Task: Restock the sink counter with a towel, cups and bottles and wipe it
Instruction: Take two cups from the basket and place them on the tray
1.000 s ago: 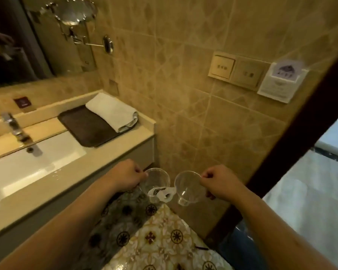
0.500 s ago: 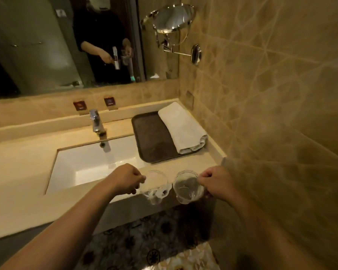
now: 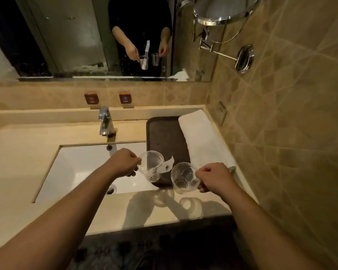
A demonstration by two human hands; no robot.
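Observation:
My left hand [image 3: 124, 162] grips the rim of a clear plastic cup [image 3: 151, 162] that has a white paper strip [image 3: 165, 167] sticking out of it. My right hand [image 3: 213, 177] holds a second clear cup [image 3: 182, 178] by its rim. Both cups hang in the air over the front end of the dark brown tray [image 3: 164, 133] and the sink's right edge. A folded white towel [image 3: 200, 139] lies along the tray's right side, against the tiled wall. The beige counter [image 3: 144, 209] runs below the cups.
The white sink basin [image 3: 86, 168] sits left of the tray, with a chrome faucet [image 3: 105, 121] behind it. A wall mirror [image 3: 86, 36] shows the person's reflection. A round swing-arm mirror [image 3: 224, 10] juts out at upper right. The tiled wall [image 3: 291, 114] closes the right side.
I have turned from the doorway to face the sink and stepped closer. Both hands carried the cups forward, from below the counter edge to above the tray's front end.

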